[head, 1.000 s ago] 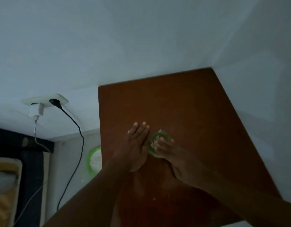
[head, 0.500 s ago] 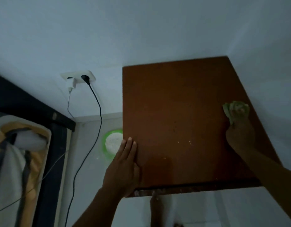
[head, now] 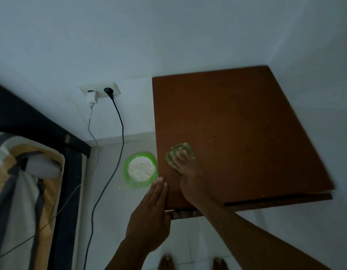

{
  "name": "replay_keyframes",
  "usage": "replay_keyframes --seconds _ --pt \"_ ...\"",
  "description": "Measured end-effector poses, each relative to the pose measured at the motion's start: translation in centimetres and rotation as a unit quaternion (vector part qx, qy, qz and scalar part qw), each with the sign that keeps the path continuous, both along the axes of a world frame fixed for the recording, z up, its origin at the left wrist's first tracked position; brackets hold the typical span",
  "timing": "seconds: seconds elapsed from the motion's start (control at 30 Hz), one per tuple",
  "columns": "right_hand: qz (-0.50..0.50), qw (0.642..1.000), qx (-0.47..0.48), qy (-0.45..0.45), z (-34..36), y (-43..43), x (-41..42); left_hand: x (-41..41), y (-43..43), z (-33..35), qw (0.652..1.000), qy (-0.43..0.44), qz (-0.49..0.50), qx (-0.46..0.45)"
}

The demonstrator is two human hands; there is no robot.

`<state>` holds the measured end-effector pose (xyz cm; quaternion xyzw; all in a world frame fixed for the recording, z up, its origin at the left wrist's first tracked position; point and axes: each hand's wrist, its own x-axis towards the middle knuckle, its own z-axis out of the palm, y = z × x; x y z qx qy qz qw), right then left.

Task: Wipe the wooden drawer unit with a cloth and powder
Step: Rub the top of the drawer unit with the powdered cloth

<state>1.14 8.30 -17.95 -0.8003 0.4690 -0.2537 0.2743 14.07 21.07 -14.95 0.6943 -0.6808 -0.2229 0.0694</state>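
Under right hand (head: pixel 190 185), green cloth (head: pixel 178 147), apparently flat on drawer unit (head: pixel 237 123).

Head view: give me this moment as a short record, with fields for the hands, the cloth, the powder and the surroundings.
surface: brown top of the drawer unit, set in the wall corner
cloth: green cloth lying on the top, near its left edge
right: right hand presses the cloth with flat fingers
left: left hand, fingers straight, at the top's left edge near the front corner
powder: white powder heaped in a green dish on the floor, left of the unit
wall: socket with a white charger and a black cable
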Motion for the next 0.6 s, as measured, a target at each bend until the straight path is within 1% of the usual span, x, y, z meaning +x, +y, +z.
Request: replay_keyframes --seconds 0.03,0.07,0.1,0.2,0.23,0.3,0.37,0.43,0.47,0.5,0.57,0.6 --pt "0.030 0.999 0.026 -0.019 0.6 0.1 0.8 0.2 0.4 0.0 1.000 -0.002 -0.005 0.002" --pt "0.037 0.997 0.056 -0.045 1.4 -0.2 1.1 0.4 0.7 0.0 1.000 -0.002 -0.010 0.006" --pt "0.007 0.995 0.075 -0.064 2.2 -0.6 0.6 0.5 0.8 0.1 1.000 0.002 -0.017 0.011" --pt "-0.159 0.982 0.068 -0.083 4.1 -2.1 -4.8 0.7 0.9 0.3 1.000 0.013 -0.025 0.013" --pt "-0.218 0.972 0.053 -0.067 4.4 -2.4 -7.6 0.7 1.0 0.3 0.999 0.014 -0.031 0.018" --pt "-0.332 0.942 0.031 -0.034 4.1 -2.2 -12.8 0.9 1.4 0.3 0.999 0.021 -0.041 0.013" --pt "-0.400 0.916 0.028 -0.002 2.8 -0.8 -15.2 1.1 1.9 0.3 0.999 0.024 -0.043 0.012" --pt "-0.394 0.918 -0.014 0.037 0.6 1.5 -14.1 1.4 2.6 0.0 0.998 0.033 -0.049 0.005" --pt "-0.367 0.927 -0.048 0.059 -0.4 2.5 -12.9 1.6 2.9 -0.2 0.998 0.042 -0.051 0.003" --pt "-0.351 0.932 -0.067 0.062 -0.8 3.3 -11.0 1.8 3.2 -0.4 0.997 0.047 -0.056 0.001" --pt "-0.324 0.943 -0.066 0.033 -0.3 3.4 -6.3 2.2 3.6 -0.7 0.997 0.040 -0.069 -0.001" --pt "-0.303 0.951 -0.048 0.026 0.3 3.1 -3.5 2.4 3.7 -0.6 0.996 0.037 -0.076 0.004"
